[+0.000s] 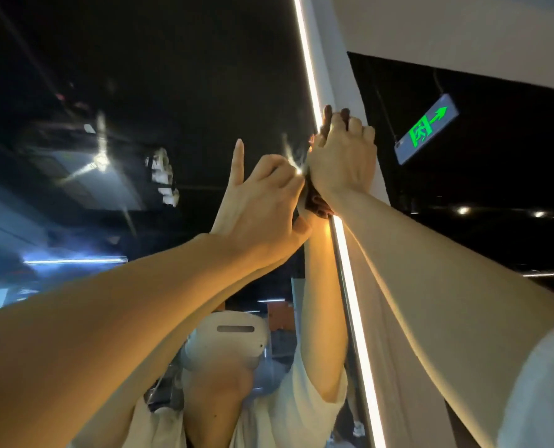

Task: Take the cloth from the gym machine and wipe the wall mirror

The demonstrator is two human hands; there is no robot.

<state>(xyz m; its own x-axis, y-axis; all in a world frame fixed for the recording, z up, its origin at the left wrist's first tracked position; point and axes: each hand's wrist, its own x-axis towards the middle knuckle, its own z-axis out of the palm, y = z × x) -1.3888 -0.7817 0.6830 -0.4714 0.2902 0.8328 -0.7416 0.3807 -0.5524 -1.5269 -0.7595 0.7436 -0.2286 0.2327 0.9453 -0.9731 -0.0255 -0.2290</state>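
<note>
Cloth (317, 202), one, gripped by right hand (343, 156) against mirror (172, 59); left hand (259, 202) curled, little finger raised.

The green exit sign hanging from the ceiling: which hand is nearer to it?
Right. The right hand, pressing the dark brown cloth, is just left of the green exit sign; the left hand is farther left.

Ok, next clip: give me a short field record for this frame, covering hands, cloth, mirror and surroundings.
right hand: raised high, fingers curled over the cloth, pressing it at the mirror's right edge
cloth: dark brown, mostly hidden under the hand
left hand: raised beside the right, little finger straight, other fingers curled, touching the cloth's edge; grip unclear
mirror: reflects dark ceiling and the person's arms
light strip: lit, along the mirror edge
exit sign: green, hanging to the right
</note>
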